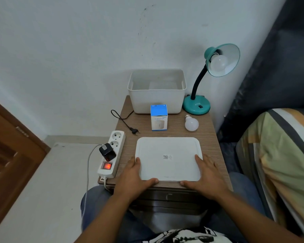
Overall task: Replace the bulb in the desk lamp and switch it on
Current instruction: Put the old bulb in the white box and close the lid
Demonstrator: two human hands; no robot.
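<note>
Nearest: left hand point(135, 174) and right hand point(204, 174), each laid on a near corner of the white lid point(168, 156), fingers straight along the side edges, thumbs along the front edge; neither held anything else.

Left edge of the bedside table point(209, 135): white power strip point(112, 153), switch lit red, one black adapter point(107, 151) plugged in.

Mid-table: lamp plug point(135, 131), loose on the wood, not in the strip. Humidifier box point(159, 118), upright. Spare bulb point(191, 124), lying on its side, long axis front to back, screw base pointing away; ahead and to the right, nearer the right hand.

Far: white tub point(156, 92). Teal desk lamp point(197, 106) at the far right corner, fitted bulb point(218, 63) in its shade point(233, 55), which faced the person. Probably the right hand's reach.
</note>
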